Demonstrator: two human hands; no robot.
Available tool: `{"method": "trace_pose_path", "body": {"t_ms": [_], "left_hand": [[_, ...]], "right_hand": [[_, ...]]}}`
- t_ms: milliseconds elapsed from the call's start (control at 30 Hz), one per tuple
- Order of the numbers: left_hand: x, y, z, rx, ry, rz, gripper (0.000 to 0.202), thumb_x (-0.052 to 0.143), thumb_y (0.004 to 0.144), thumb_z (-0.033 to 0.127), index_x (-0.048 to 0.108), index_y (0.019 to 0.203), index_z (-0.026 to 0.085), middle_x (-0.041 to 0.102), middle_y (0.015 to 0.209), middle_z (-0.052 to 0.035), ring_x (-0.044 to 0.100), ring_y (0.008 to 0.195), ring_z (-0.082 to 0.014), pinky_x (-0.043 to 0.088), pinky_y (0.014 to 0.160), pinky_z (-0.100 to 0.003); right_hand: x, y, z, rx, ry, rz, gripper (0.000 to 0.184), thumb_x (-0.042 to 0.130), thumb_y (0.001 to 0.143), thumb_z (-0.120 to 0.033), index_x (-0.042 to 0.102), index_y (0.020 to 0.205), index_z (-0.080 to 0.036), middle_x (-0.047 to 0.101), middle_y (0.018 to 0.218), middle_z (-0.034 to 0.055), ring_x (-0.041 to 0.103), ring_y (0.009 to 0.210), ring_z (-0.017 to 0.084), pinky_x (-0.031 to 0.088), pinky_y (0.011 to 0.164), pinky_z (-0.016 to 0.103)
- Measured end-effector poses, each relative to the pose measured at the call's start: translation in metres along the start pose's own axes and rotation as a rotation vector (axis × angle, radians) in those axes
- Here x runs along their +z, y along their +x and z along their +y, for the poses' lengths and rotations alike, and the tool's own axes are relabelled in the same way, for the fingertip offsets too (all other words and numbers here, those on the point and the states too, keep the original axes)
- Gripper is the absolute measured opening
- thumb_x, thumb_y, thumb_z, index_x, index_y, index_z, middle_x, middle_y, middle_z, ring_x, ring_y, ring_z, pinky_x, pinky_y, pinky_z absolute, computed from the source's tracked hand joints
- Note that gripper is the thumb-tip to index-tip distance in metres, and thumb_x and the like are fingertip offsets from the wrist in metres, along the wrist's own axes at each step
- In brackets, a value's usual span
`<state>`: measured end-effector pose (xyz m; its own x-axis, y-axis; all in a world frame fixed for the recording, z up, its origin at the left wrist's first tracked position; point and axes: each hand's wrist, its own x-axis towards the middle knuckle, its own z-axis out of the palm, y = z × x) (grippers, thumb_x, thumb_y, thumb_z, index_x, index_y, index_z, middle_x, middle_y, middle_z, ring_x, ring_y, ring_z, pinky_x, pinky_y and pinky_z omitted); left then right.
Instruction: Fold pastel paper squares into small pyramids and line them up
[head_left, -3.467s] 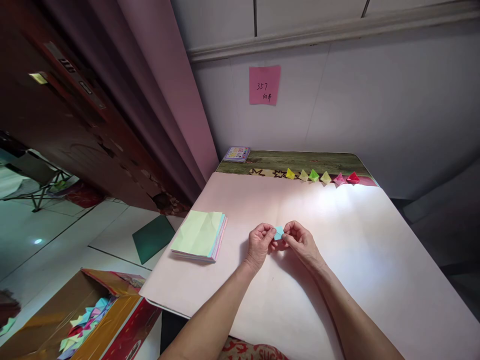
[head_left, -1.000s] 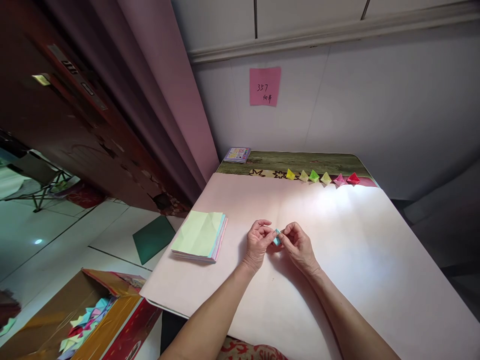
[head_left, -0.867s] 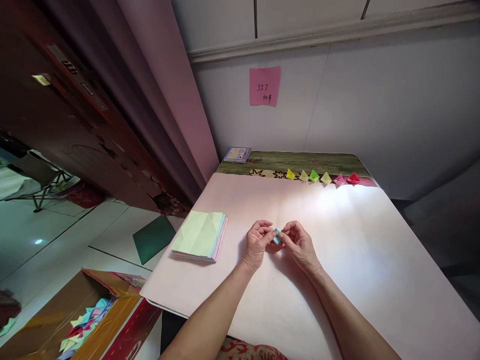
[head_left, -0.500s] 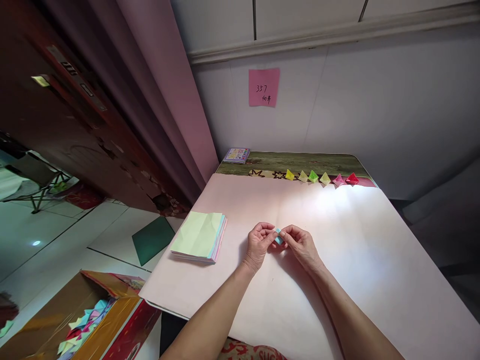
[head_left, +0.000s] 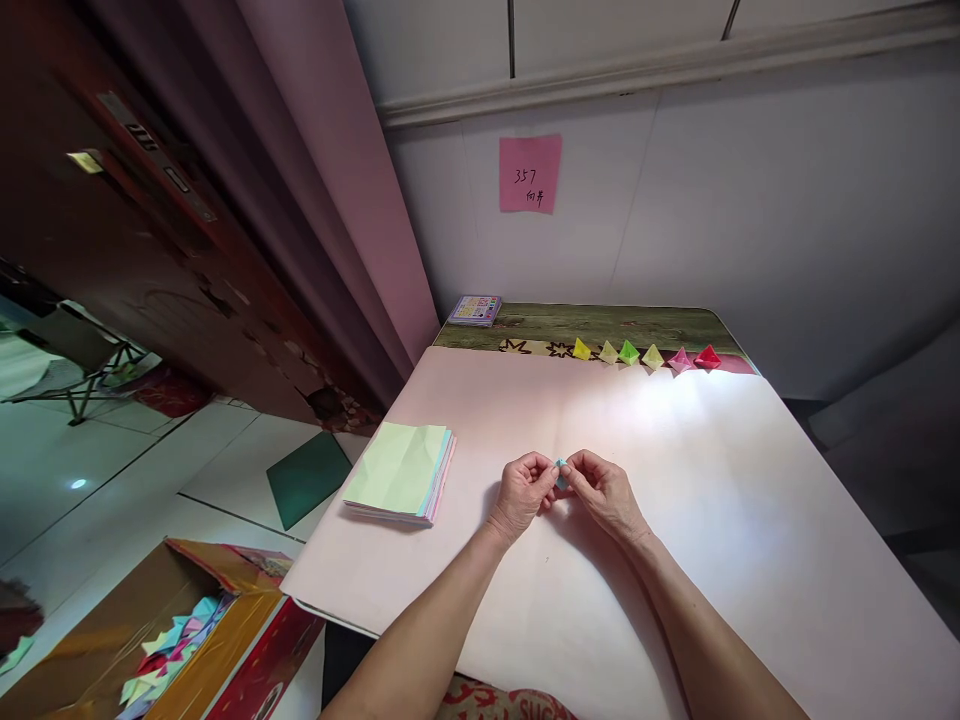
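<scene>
A small folded piece of light blue paper [head_left: 561, 474] is pinched between my two hands, just above the pale pink table cover. My left hand [head_left: 525, 492] grips its left side with thumb and fingers closed. From the right, my right hand [head_left: 602, 490] pinches the other side, thumb and index finger meeting near its top. Fingers hide most of the paper, so its exact fold cannot be made out. To the left lies a stack of square paper sheets [head_left: 397, 468], pale green on top.
Several small folded paper shapes [head_left: 629, 353] stand in a row along the far edge. A small stack of printed packs [head_left: 475, 310] lies at the back left corner. On the floor, a cardboard box [head_left: 247, 640] holds colourful folded papers. A pink note [head_left: 529, 174] hangs on the wall.
The hands have drawn slightly closer together, and the blue paper between them now looks narrower. Both hands keep their hold on it.
</scene>
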<state>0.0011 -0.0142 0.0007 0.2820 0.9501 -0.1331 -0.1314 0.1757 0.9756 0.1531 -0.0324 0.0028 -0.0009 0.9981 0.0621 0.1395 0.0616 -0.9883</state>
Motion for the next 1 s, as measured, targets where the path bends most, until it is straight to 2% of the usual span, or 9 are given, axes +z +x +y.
{"method": "trace_pose_path", "body": {"t_ms": [200,333,433,567,633,700,800,867,1000], "left_hand": [[0.001,-0.002,0.002,-0.008,0.032,0.004,0.035,0.071,0.075,0.048,0.059,0.074,0.016,0.054,0.049,0.0051,0.044,0.037,-0.0052,0.034,0.039,-0.017],[-0.001,-0.003,0.002,-0.021,0.014,0.011,0.033,0.07,0.076,0.048,0.06,0.075,0.016,0.055,0.05,0.0039,0.043,0.037,-0.0054,0.03,0.037,-0.017],[0.0,-0.002,0.002,-0.015,-0.035,0.031,0.033,0.07,0.077,0.047,0.061,0.075,0.015,0.056,0.05,0.0029,0.044,0.038,-0.0065,0.029,0.037,-0.018],[0.003,-0.001,0.003,0.043,-0.1,0.11,0.032,0.072,0.075,0.045,0.061,0.072,0.016,0.057,0.054,0.0024,0.049,0.044,-0.0078,0.035,0.041,-0.018],[0.004,-0.001,0.003,0.037,-0.101,0.098,0.031,0.072,0.075,0.045,0.062,0.073,0.016,0.057,0.054,0.0023,0.049,0.045,-0.0079,0.034,0.041,-0.018],[0.004,-0.001,0.002,0.038,-0.091,0.071,0.031,0.072,0.075,0.045,0.063,0.074,0.016,0.057,0.054,0.0023,0.05,0.045,-0.0081,0.036,0.043,-0.019],[0.004,-0.001,0.002,0.079,-0.098,0.099,0.029,0.074,0.073,0.043,0.065,0.083,0.016,0.061,0.064,0.0014,0.054,0.051,-0.0083,0.043,0.049,-0.02],[0.004,-0.001,0.001,0.063,-0.075,0.109,0.03,0.075,0.072,0.042,0.066,0.086,0.016,0.061,0.064,0.0017,0.053,0.05,-0.0078,0.041,0.047,-0.019],[0.003,-0.001,0.0,-0.016,0.003,0.031,0.03,0.075,0.071,0.042,0.064,0.078,0.015,0.056,0.054,0.0029,0.048,0.043,-0.0069,0.035,0.039,-0.018]], "right_hand": [[0.001,-0.001,0.002,-0.042,-0.09,-0.034,0.036,0.054,0.088,-0.053,0.055,0.073,-0.02,0.056,0.064,-0.0005,0.051,0.057,0.013,0.042,0.054,0.024],[0.002,-0.001,-0.001,-0.098,-0.128,-0.008,0.035,0.054,0.089,-0.051,0.056,0.073,-0.02,0.055,0.062,-0.002,0.048,0.056,0.012,0.04,0.055,0.024],[0.002,-0.001,-0.004,-0.051,-0.042,0.014,0.036,0.058,0.086,-0.053,0.058,0.073,-0.02,0.058,0.064,-0.0003,0.051,0.058,0.014,0.042,0.057,0.025],[0.006,-0.002,-0.005,0.001,0.129,-0.004,0.034,0.065,0.081,-0.053,0.062,0.084,-0.019,0.065,0.076,0.004,0.06,0.069,0.018,0.05,0.066,0.029],[0.007,-0.002,-0.005,0.004,0.161,0.028,0.033,0.066,0.081,-0.052,0.061,0.084,-0.019,0.065,0.077,0.004,0.061,0.071,0.018,0.051,0.067,0.03],[0.007,-0.002,-0.003,0.02,0.175,0.061,0.033,0.066,0.081,-0.052,0.06,0.08,-0.02,0.063,0.074,0.0032,0.06,0.069,0.017,0.051,0.065,0.029],[0.002,-0.001,0.001,0.066,0.194,0.012,0.034,0.068,0.079,-0.051,0.057,0.076,-0.019,0.061,0.07,0.002,0.06,0.065,0.017,0.052,0.062,0.029],[-0.002,-0.001,0.002,0.102,0.184,-0.04,0.034,0.068,0.079,-0.05,0.055,0.074,-0.019,0.06,0.066,0.0006,0.059,0.061,0.016,0.051,0.057,0.028],[-0.005,-0.002,-0.001,0.173,0.186,-0.08,0.033,0.065,0.081,-0.051,0.051,0.078,-0.021,0.057,0.057,-0.0035,0.053,0.045,0.013,0.044,0.044,0.025]]}}
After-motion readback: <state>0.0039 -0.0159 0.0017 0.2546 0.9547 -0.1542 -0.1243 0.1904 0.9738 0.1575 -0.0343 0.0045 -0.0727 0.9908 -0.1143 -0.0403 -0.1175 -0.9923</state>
